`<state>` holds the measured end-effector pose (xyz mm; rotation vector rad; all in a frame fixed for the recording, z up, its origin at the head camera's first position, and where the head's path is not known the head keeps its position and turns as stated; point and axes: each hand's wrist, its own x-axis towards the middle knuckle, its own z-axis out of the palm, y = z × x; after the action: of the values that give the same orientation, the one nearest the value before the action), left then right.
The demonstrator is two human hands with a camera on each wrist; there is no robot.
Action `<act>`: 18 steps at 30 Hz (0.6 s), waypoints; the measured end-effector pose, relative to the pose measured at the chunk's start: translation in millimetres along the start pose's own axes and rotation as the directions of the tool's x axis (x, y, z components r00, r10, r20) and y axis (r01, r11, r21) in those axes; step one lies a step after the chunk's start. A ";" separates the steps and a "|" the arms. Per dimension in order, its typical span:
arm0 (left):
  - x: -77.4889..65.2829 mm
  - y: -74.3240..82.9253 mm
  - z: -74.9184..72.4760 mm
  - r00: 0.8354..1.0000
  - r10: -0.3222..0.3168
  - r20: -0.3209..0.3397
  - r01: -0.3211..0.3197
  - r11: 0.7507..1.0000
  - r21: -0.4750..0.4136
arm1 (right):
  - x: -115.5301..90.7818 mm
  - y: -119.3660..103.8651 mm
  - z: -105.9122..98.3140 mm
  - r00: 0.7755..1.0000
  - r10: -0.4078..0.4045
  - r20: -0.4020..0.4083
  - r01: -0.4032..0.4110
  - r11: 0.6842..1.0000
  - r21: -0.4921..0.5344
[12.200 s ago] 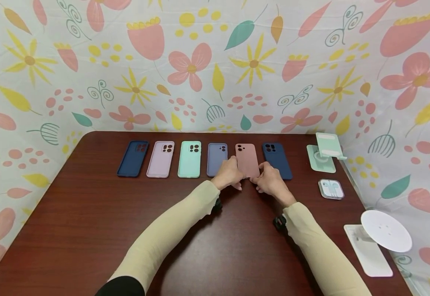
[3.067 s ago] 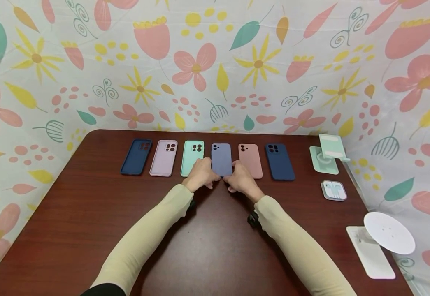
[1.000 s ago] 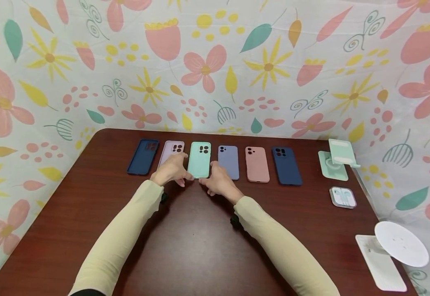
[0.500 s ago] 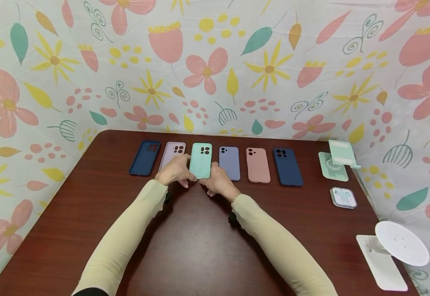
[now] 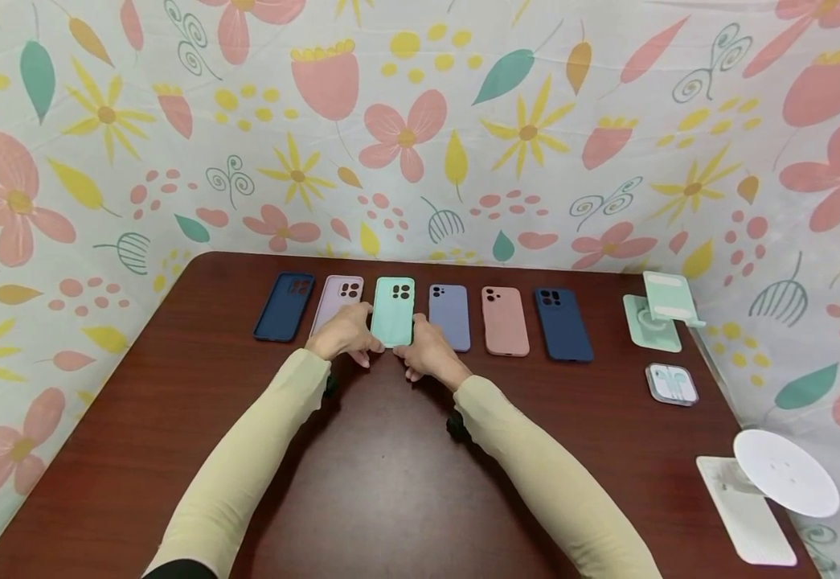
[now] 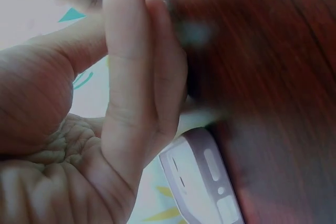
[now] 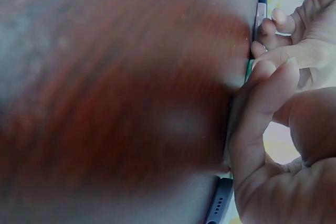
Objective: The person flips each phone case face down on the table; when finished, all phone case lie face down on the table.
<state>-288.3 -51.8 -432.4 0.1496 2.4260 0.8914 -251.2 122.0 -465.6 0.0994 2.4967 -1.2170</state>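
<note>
A mint green phone case (image 5: 393, 310) lies in a row of cases, camera holes at the far end. My left hand (image 5: 345, 331) holds its left side and near left corner, partly covering the lilac phone case (image 5: 337, 296). At the near right corner, my right hand (image 5: 430, 351) grips it with thumb and fingers, overlapping the blue-violet phone case (image 5: 450, 316). Close up, the left wrist view shows my left fingers (image 6: 128, 72) beside the lilac case (image 6: 205, 177). In the right wrist view my right fingers (image 7: 257, 108) are bent near the table surface, fingertips close to the left hand.
A dark blue case (image 5: 284, 307) ends the row at left; a pink case (image 5: 505, 322) and another dark blue case (image 5: 563, 324) lie at right. Farther right are a mint stand (image 5: 653, 326), boxed earphones (image 5: 671, 383) and a white stand (image 5: 748, 515). Patterned cloth (image 5: 405, 201) rises behind the table.
Both hands have moved left along the row, from the pink case to the blue-violet case, then to the mint one. Over the last second they stay there with barely any movement.
</note>
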 end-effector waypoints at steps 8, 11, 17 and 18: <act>-0.4 -2.9 -0.6 0.999 0.033 0.004 -0.033 0.999 0.006 | -4.1 1.1 -0.2 0.999 -0.042 0.005 0.043 0.999 -0.003; -0.8 -5.3 0.8 0.999 0.044 0.005 -0.044 0.998 -0.042 | -7.0 1.8 -0.6 0.998 -0.063 0.005 0.063 0.998 -0.001; -1.9 -7.1 4.3 0.999 0.040 -0.010 -0.041 0.994 -0.106 | -10.1 5.1 -1.4 0.993 -0.114 -0.006 0.114 0.993 0.005; -1.9 -7.3 4.8 0.999 0.038 -0.017 -0.040 0.994 -0.106 | -10.1 5.8 -1.3 0.993 -0.122 -0.010 0.122 0.993 0.000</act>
<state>-283.5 -55.3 -439.2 0.1522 2.3899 1.0399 -240.8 127.6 -465.6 -0.0476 2.5434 -1.2672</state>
